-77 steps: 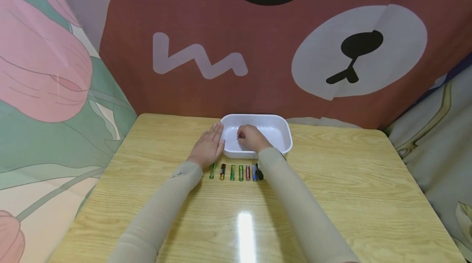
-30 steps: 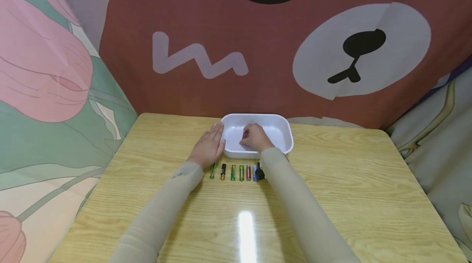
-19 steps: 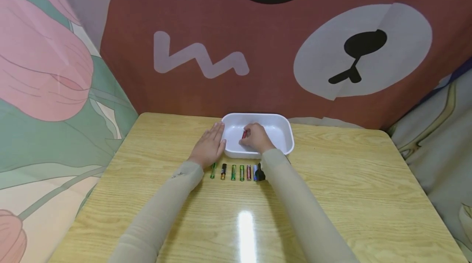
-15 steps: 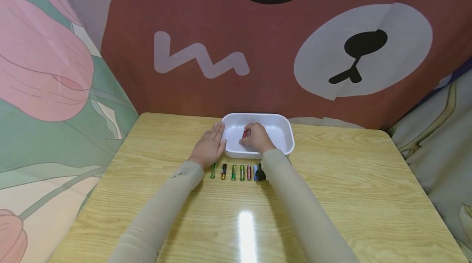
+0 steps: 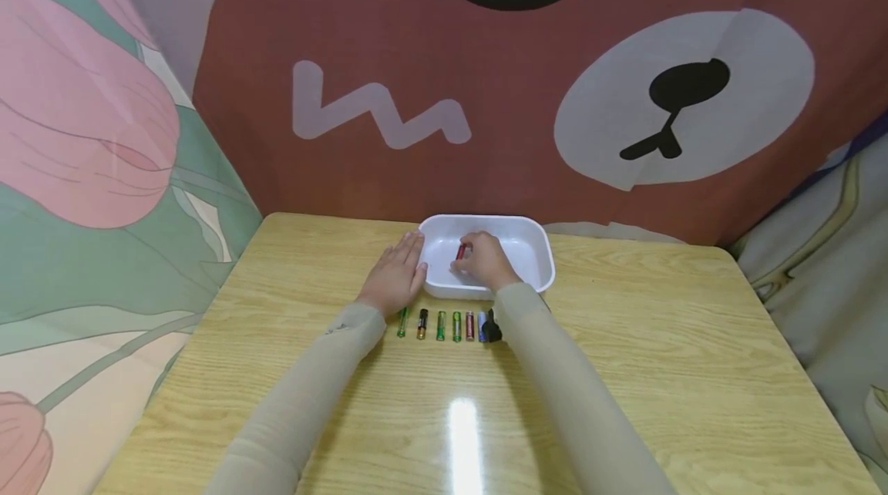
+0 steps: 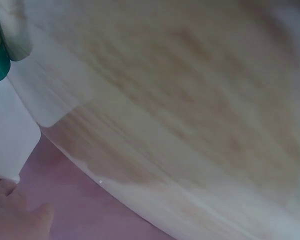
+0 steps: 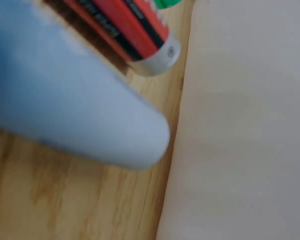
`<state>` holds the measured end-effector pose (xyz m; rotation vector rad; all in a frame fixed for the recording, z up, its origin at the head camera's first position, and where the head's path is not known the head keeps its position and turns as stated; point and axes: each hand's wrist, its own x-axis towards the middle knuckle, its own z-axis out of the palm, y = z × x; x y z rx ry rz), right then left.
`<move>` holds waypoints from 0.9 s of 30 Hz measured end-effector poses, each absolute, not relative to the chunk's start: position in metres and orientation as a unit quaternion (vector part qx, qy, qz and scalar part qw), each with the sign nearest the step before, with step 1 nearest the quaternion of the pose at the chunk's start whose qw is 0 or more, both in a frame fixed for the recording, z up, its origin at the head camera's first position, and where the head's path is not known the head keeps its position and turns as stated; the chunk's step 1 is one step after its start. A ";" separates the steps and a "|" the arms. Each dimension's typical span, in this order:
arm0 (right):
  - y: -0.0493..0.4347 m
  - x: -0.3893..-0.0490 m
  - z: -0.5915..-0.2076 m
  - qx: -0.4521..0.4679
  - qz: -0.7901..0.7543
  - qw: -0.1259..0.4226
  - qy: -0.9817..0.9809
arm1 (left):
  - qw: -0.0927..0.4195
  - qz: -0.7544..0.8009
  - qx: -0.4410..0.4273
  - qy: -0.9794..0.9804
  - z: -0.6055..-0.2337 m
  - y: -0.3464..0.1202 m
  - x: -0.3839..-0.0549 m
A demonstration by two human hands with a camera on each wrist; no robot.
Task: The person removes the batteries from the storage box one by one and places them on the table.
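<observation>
A white tray [image 5: 527, 250] stands at the table's far edge in the head view. My left hand [image 5: 392, 275] lies with straight fingers against the tray's left side. Inside the tray, my right hand [image 5: 487, 257] pinches a small red battery [image 5: 461, 251] between thumb and fingers. In front of the tray runs a row of batteries: a green one [image 5: 402, 322] at the left, a black and gold one [image 5: 422, 323], two more green ones, a red one [image 5: 470, 326] and a blue one [image 5: 482, 327]. The blue battery [image 7: 90, 100] looms large in the right wrist view.
The wooden table [image 5: 624, 372] reaches back to a wall hanging [image 5: 513, 140] with a printed bear face. A black wrist camera [image 5: 492, 327] under my right arm overlaps the blue battery's side. A flowered cloth [image 5: 90, 117] hangs at the left.
My right hand has shifted slightly right inside the tray, and the red battery in its fingers shows more plainly. The left hand and the row of batteries stay as they were.
</observation>
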<state>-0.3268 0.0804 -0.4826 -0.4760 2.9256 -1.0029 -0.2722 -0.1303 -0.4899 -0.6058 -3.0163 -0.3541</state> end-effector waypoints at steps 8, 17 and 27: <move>0.080 -0.323 -0.477 -0.172 -0.289 -0.026 0.941 | 0.020 -0.113 -0.195 -0.974 -0.488 -0.129 -0.273; 0.084 -0.317 -0.466 -0.198 -0.274 -0.038 0.940 | 0.022 -0.112 -0.201 -0.973 -0.486 -0.130 -0.270; 0.091 -0.299 -0.448 -0.209 -0.294 -0.043 0.932 | 0.028 -0.117 -0.192 -0.974 -0.490 -0.134 -0.269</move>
